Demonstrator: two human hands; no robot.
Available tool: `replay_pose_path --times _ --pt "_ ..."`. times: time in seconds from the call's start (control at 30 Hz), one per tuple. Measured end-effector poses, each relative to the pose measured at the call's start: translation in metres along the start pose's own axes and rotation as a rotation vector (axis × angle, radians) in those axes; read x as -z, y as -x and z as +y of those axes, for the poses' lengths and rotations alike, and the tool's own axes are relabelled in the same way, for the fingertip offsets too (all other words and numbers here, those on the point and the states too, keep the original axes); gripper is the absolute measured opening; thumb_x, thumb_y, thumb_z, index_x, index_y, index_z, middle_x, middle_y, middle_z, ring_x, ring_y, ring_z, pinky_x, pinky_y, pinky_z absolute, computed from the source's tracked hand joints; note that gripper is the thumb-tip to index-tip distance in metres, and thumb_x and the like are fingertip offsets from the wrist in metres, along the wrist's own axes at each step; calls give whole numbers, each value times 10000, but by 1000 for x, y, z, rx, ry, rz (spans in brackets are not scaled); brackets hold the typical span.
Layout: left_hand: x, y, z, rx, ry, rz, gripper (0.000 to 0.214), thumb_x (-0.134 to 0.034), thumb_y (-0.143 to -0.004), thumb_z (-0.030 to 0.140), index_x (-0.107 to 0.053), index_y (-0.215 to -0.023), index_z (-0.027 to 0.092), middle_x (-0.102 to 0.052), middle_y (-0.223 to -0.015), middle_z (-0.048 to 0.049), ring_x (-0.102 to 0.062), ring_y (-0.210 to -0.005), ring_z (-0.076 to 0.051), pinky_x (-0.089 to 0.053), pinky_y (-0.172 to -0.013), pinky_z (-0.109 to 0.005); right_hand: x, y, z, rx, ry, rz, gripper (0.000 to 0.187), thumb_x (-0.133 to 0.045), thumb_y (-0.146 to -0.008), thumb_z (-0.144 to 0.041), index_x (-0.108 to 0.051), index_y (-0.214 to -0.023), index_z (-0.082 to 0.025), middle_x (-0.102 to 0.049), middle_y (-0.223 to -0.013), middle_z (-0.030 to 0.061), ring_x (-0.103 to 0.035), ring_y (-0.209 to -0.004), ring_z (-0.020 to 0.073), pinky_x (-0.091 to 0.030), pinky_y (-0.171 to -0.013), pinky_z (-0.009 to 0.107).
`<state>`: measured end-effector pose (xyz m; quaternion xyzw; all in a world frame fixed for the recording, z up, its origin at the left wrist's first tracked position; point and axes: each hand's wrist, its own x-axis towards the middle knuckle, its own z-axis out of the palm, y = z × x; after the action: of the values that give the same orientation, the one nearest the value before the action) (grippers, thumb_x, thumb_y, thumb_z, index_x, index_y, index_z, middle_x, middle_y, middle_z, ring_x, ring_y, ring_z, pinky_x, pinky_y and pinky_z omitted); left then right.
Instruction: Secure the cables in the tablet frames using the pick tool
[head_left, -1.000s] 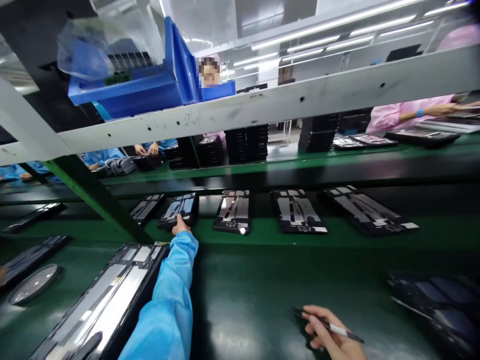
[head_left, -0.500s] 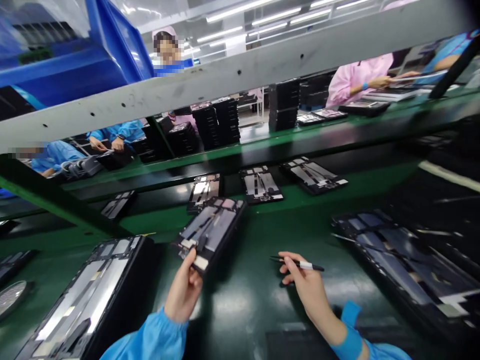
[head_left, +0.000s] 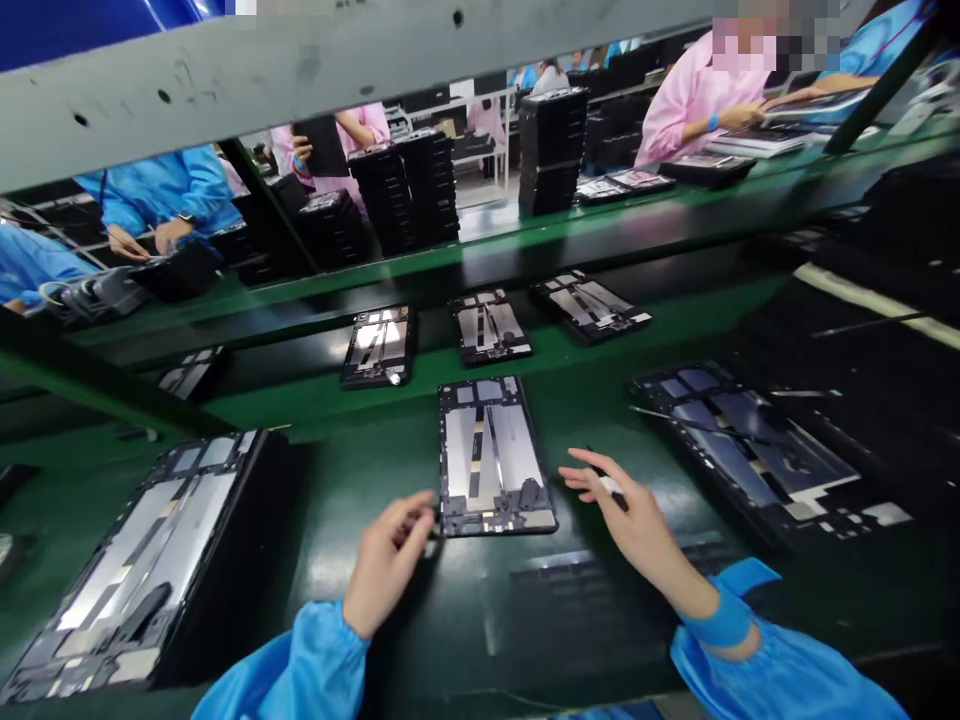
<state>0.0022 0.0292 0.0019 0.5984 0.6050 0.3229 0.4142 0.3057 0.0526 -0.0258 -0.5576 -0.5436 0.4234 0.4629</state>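
Observation:
An opened tablet (head_left: 495, 455) lies flat on the green bench in front of me, its silver inside, flat cables and small boards facing up. My left hand (head_left: 391, 555) is beside its lower left corner with the fingers curled together; what may be between the fingertips is too small to make out. To the right of the tablet hovers my right hand (head_left: 626, 510), fingers stretched towards it. Dark tweezers with a white band (head_left: 611, 486) rest in that hand, mostly hidden by the fingers.
At left stands a thick stack of opened tablets (head_left: 150, 560); another opened tablet (head_left: 750, 440) lies at right. Farther back are several more, among them one tablet (head_left: 377, 345). A grey beam (head_left: 300, 75) crosses above. Co-workers in blue and pink sleeves work beyond, near black stacks (head_left: 553, 150).
The tablet that my left hand held tilted now lies flat on the bench, and that hand has come off its lower edge. The right hand's fingers have straightened. The view has tipped down.

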Motion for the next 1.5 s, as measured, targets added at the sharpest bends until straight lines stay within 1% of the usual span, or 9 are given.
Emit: replay_pose_path --times 0.07,0.17,0.3,0.43,0.57,0.7,0.87,1.03,1.5 --pt "9 -7 -8 -134 -195 92 493 -595 -846 459 -602 -1256 184 -638 -990 -72 -617 -730 -155 -522 -641 -275 0 5 3 31 70 -111 374 -516 -945 -448 -600 -1236 -229 -721 -1178 119 -683 -1092 276 -548 -932 441" --pt "-3 -8 -14 -252 -356 -57 607 -662 -807 398 -509 -1358 193 -601 -944 -34 -590 -677 -131 -531 -652 -275 -1 8 6 50 131 -188 364 -500 -952 -372 -573 -1276 -223 -686 -1252 110 -632 -1182 269 -508 -1000 439" --pt "-33 7 -13 -303 -424 -103 612 -627 -866 309 -405 -1431 228 -595 -984 -23 -578 -650 -108 -537 -662 -262 10 12 9 25 214 -140 338 -498 -949 -358 -585 -1243 -215 -691 -1240 117 -632 -1180 285 -533 -963 430" --pt "-35 18 -5 -323 -456 -87 599 -608 -901 332 -368 -1445 253 -601 -1060 -39 -600 -676 -119 -544 -652 -268 21 18 2 61 306 -104 345 -548 -927 -355 -587 -1239 -213 -697 -1219 115 -659 -1123 293 -547 -926 427" --pt "-29 18 4 -398 -469 -61 448 -606 -910 417 -512 -1312 244 -593 -1107 -55 -635 -812 -156 -545 -691 -280 5 25 -21 252 404 -67 304 -573 -923 -281 -609 -1219 -223 -702 -1169 105 -668 -1053 281 -539 -901 425" --pt "-38 12 6 -472 -422 -68 178 -539 -962 338 -664 -1032 231 -613 -889 -18 -623 -810 -156 -509 -699 -261 -29 26 -38 412 338 -368 250 -533 -941 -176 -647 -1153 -239 -717 -1048 78 -668 -975 248 -551 -832 388" --pt "-45 8 6 -429 -239 -72 122 -568 -945 260 -680 -936 212 -595 -806 -1 -570 -696 -116 -467 -640 -216 -54 24 -35 431 319 -405 234 -543 -921 -115 -649 -1097 -228 -714 -910 58 -663 -854 236 -538 -761 382" --pt "-42 10 9 -363 -191 -123 150 -659 -884 278 -679 -1022 223 -569 -796 10 -531 -652 -111 -443 -605 -215 -55 24 -29 410 258 -352 221 -562 -907 -112 -635 -1077 -234 -717 -897 43 -669 -859 223 -532 -772 360" --pt "-46 8 5 -279 -39 -135 87 -644 -881 227 -707 -938 211 -581 -778 6 -507 -623 -97 -412 -572 -199 -56 23 -31 429 264 -351 247 -577 -876 -86 -620 -1073 -229 -713 -862 36 -671 -856 224 -518 -778 365"
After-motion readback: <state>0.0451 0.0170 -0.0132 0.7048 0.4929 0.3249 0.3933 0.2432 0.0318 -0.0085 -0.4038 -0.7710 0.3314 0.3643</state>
